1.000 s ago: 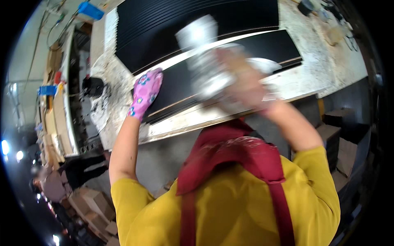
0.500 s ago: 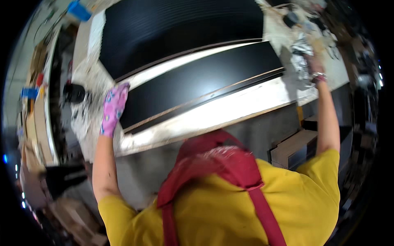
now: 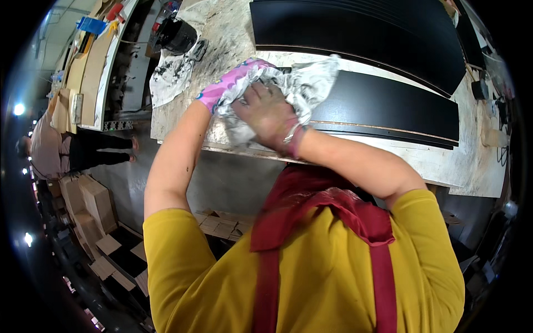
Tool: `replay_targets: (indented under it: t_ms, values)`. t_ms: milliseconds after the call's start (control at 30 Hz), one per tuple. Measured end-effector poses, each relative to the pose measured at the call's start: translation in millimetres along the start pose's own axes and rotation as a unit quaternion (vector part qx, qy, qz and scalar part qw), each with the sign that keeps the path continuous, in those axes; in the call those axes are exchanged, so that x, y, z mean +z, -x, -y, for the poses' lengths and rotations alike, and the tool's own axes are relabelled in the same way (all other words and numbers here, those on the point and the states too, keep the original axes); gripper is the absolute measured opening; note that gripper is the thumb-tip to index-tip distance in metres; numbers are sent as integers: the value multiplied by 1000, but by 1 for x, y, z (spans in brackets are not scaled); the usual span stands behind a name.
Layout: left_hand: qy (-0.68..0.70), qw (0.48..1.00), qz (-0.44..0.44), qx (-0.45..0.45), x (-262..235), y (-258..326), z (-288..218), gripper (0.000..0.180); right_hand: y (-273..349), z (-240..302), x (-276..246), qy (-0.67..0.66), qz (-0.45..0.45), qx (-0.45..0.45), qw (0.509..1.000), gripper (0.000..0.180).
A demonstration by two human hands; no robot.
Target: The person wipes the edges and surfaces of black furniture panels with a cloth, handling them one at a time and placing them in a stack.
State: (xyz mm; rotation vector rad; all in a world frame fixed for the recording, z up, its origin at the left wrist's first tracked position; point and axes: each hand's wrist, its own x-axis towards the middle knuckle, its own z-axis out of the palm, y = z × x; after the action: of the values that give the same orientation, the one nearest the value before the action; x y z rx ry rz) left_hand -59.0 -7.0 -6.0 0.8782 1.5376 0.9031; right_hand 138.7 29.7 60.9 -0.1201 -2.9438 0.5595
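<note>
A white, dark-smudged rag (image 3: 313, 83) is bunched over the left end of a narrow black panel (image 3: 383, 105), hiding that end. My right hand (image 3: 269, 114), in a thin stained glove, reaches across my front and grips the rag; motion blurs it a little. Tucked against the rag's far left side is my left hand (image 3: 236, 80), in a pink patterned glove. The cloth covers its fingers, so whether it holds the rag or the panel cannot be made out. Beyond the narrow panel lie larger black panels (image 3: 355, 30) with a brown lower edge.
Everything rests on a paint-marked white worktable (image 3: 400, 161). A black-coated container (image 3: 176, 36) stands on its far left by a stained cloth (image 3: 172, 77). Left of the table are a shelf of boards (image 3: 94, 77) and a person (image 3: 66, 147). Cardboard boxes (image 3: 91, 200) sit on the floor.
My right hand has brought the rag from the table's right side across to my left hand. The view has turned, so the panels now appear farther right.
</note>
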Motion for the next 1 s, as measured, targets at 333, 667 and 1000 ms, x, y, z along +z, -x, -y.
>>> replay_targets:
  t_ms: [333, 667, 1000]
  values:
    - [-339, 924, -75, 160, 18, 26, -39, 34, 314, -381, -64, 190, -164, 373, 893, 65]
    - [-484, 741, -467, 1, -89, 42, -29, 36, 527, -577, -180, 44, -182, 522, 832, 64]
    - [-468, 769, -431, -63, -83, 47, -25, 50, 395, -377, -235, -45, -286, 439, 850, 52]
